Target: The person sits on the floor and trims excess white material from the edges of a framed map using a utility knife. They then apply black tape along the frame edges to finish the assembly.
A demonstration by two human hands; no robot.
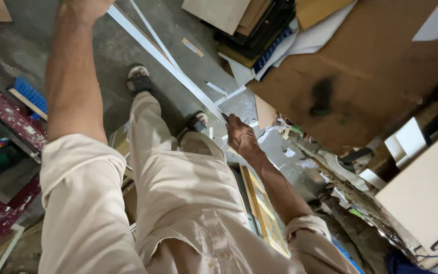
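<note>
The person stands on a grey floor (pixel 102 66) and holds a long white strip (pixel 168 63) with both hands. The left hand (pixel 84 7) sits at 12 o'clock, mostly cut off by the edge, so I cannot tell if it is closed. The right hand (pixel 240 134) is closed around the strip's near end. The strip is lifted and not yet laid anywhere. Brown boards (pixel 361 76) lean at 2 o'clock

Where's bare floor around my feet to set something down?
Bare concrete lies between the left forearm and the long white strips, ahead of the sandals. Crowded: the board pile and brown sheet right of the strips.
</note>
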